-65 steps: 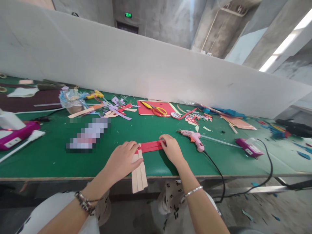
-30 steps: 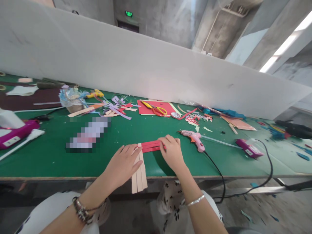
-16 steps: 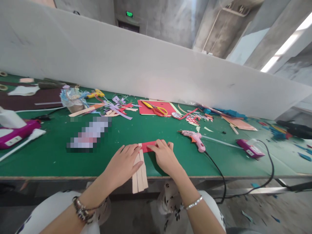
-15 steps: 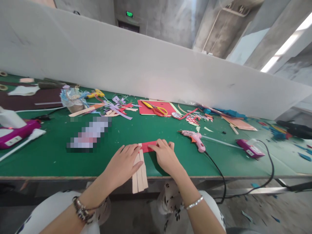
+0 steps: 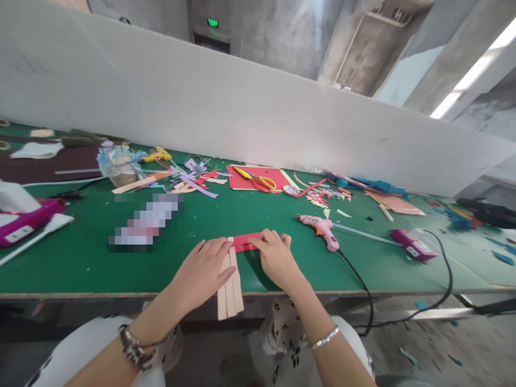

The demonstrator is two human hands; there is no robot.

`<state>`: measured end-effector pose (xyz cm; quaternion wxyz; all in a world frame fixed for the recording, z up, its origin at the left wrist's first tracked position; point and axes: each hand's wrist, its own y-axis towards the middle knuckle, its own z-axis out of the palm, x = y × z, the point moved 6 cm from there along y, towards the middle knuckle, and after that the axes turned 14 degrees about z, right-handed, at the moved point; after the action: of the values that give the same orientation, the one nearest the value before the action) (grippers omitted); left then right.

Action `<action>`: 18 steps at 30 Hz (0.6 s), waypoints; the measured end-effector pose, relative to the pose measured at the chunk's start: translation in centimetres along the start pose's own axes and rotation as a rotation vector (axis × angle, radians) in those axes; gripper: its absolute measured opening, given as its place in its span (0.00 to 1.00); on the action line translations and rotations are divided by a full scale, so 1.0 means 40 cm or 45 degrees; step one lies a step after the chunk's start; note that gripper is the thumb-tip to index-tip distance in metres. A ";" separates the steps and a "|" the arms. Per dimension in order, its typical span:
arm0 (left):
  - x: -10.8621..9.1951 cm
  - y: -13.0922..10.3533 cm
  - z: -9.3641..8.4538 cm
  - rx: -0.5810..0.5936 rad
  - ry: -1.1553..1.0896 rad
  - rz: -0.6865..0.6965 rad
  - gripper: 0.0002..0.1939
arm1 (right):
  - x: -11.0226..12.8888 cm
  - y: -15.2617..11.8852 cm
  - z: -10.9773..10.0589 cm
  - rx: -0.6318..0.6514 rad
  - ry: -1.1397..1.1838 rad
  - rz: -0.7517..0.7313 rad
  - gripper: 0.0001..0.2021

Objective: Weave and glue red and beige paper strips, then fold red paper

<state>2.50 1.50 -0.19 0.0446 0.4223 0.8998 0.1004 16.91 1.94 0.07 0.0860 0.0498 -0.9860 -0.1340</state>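
Observation:
Beige paper strips [image 5: 231, 301] lie side by side, their lower ends jutting over the table's front edge. My left hand [image 5: 203, 269] rests flat across their upper part, fingers stretched and thumb apart. Red paper strips [image 5: 242, 243] run crosswise at the top of the beige ones, with a narrow gap showing between them. My right hand [image 5: 278, 258] is closed on their right end, its thumb on top and fingers curled behind. The exact crossing of the strips is partly hidden under my left fingertips.
A pink glue gun [image 5: 320, 228] lies to the right, corded, near a purple power strip [image 5: 413, 246]. Scissors [image 5: 258, 180] rest on red sheets [image 5: 236, 180] behind. Paper scraps [image 5: 193, 180], a yellow glue gun [image 5: 158, 155] and another purple power strip [image 5: 30, 223] are at left.
My right hand has shifted slightly right along the red strips, and the gap between them shows more. My left hand stays on the beige strips.

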 end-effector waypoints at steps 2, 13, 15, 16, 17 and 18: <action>0.000 0.001 -0.003 -0.004 -0.009 -0.013 0.22 | 0.029 -0.004 0.004 0.030 0.023 -0.071 0.20; -0.004 0.007 -0.012 0.043 -0.008 -0.018 0.22 | 0.066 -0.002 0.013 0.069 0.014 -0.135 0.18; -0.003 0.008 -0.013 0.044 -0.005 -0.018 0.22 | 0.072 -0.003 0.009 0.058 -0.027 -0.146 0.17; -0.003 0.009 -0.014 0.044 -0.007 -0.020 0.21 | 0.075 -0.003 0.007 0.052 -0.048 -0.151 0.16; -0.003 0.010 -0.015 0.046 -0.013 -0.023 0.21 | 0.079 -0.002 0.006 0.049 -0.067 -0.155 0.16; -0.003 0.010 -0.015 0.050 -0.022 -0.025 0.21 | 0.081 -0.002 0.004 0.047 -0.082 -0.155 0.16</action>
<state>2.78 1.59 0.46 0.0453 0.4150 0.9053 0.0786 13.69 1.52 0.39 0.0449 0.1068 -0.9857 -0.1222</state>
